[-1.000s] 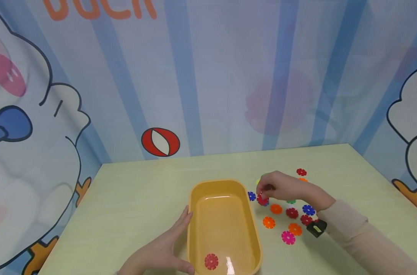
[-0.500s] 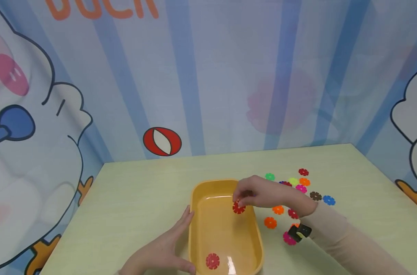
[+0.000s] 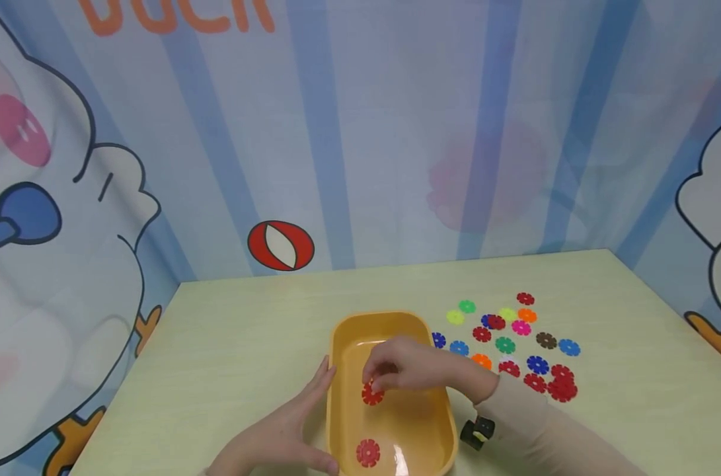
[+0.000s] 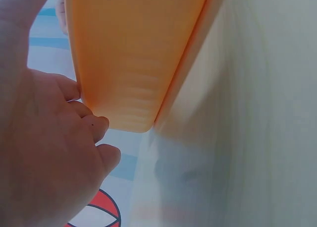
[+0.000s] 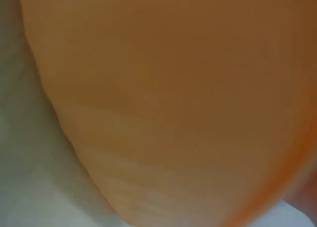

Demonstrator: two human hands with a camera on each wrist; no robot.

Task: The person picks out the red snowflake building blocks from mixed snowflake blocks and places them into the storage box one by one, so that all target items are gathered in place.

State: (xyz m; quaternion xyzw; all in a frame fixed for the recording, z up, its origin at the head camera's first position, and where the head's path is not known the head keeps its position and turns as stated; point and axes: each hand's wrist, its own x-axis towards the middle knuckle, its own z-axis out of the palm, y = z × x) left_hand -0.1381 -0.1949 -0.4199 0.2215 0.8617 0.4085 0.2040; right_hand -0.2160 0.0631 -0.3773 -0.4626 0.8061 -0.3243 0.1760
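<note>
A: How many hands do you see, and what does each one do?
B: There are two. The right hand pinches one red disc between its thumb and fingers, above the floor of the one yellow tray. The left hand is spread with rather straight fingers, and it rests against the tray's left side.
A: And what lies in the tray?
B: A second red disc, flat, at the near end. If the pinched one touches the floor, I cannot tell.
A: Please count also the table.
B: To the right of the tray I count two green discs, two yellow-green discs, two orange discs, two light blue discs, three dark blue discs, one brown disc and one pink disc. The table's red discs partly overlap, so their exact number I cannot say.
</note>
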